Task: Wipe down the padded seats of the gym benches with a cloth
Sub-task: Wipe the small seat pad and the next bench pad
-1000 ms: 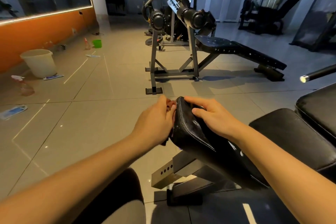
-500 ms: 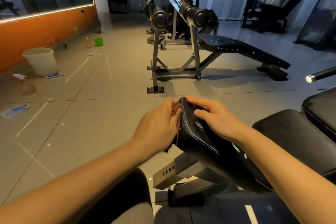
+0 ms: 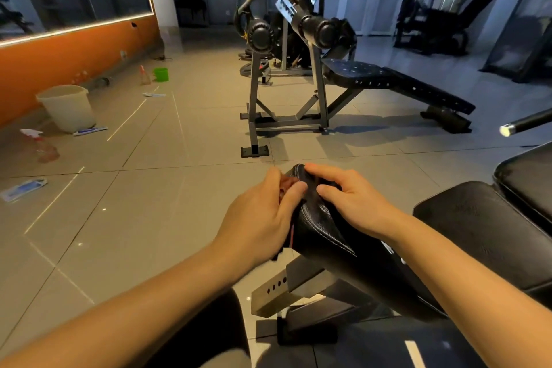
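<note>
Pressing a crumpled reddish cloth (image 3: 286,185) against the left edge of the black stitched leather bench seat (image 3: 325,230), left hand (image 3: 263,218) pinches it. Right hand (image 3: 355,203) fingers curl over the seat's raised front tip.

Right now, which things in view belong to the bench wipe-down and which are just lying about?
In the job: left hand, gripping the reddish cloth against the padded seat; right hand, holding the seat's tip.
Lying about: pale bucket, green cup, spray bottle, blue packet.
</note>
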